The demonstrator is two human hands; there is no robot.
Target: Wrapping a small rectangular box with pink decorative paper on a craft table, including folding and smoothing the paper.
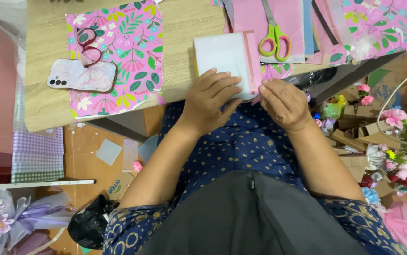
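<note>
left hand [208, 97] lies flat, fingers released, on the folded white sheet [222, 59] – right hand [283, 101] pinches its pink edge [253, 61]; scissors [274, 35] lie unused on the bench [180, 28].

Both forearms reach forward from the body toward the table edge [118, 111]. The left hand [209, 97] lies palm down, fingers spread and flat, over that edge. The right hand [284, 103] sits just beside it, fingers curled, fingertips pinched at the edge.
</note>
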